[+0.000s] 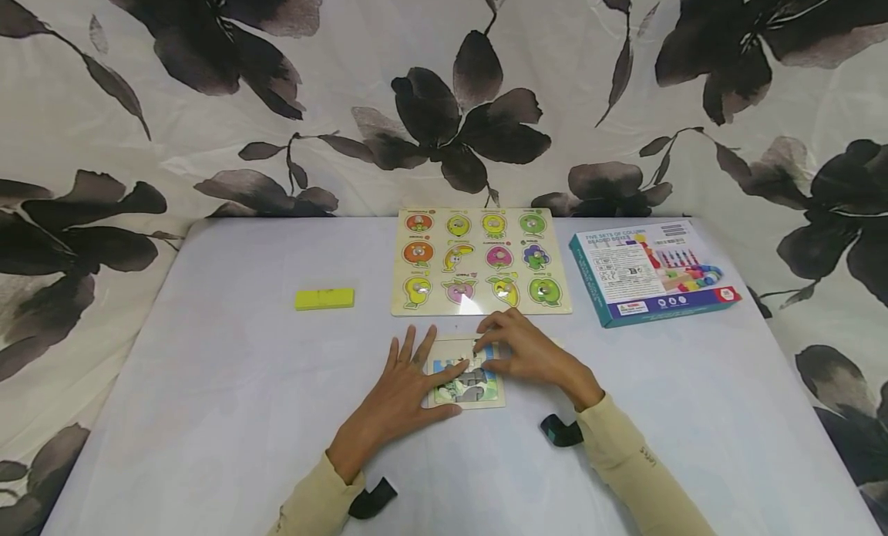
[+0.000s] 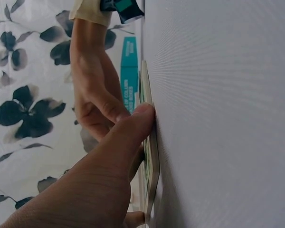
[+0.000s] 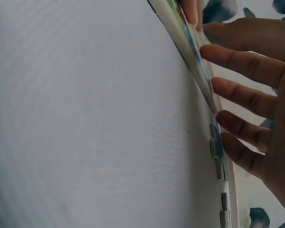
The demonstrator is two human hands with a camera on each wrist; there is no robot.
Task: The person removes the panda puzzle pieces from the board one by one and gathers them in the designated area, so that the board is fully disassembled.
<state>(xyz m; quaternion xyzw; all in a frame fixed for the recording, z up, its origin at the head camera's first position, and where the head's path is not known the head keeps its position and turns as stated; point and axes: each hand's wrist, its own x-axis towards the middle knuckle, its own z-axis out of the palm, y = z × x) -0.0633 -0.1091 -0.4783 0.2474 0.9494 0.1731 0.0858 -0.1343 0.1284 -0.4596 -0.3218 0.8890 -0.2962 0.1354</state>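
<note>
A small picture puzzle board [image 1: 463, 383] lies flat on the white table in front of me. My left hand [image 1: 416, 366] rests flat beside it, fingers straight, thumb pressing on the picture; the left wrist view shows that thumb [image 2: 133, 128] on the board's edge [image 2: 152, 164]. My right hand [image 1: 496, 337] reaches over the board's top right corner, and its fingertips touch the pieces there. In the right wrist view its fingers [image 3: 247, 61] lie spread and nearly straight over the board's rim [image 3: 192, 54]. I cannot make out a loose piece in either hand.
A fruit peg puzzle board [image 1: 481, 261] lies just behind the small board. A teal box [image 1: 652, 272] sits at the right and a yellow block [image 1: 324, 298] at the left. Floral cloth hangs behind the table [image 1: 208, 382].
</note>
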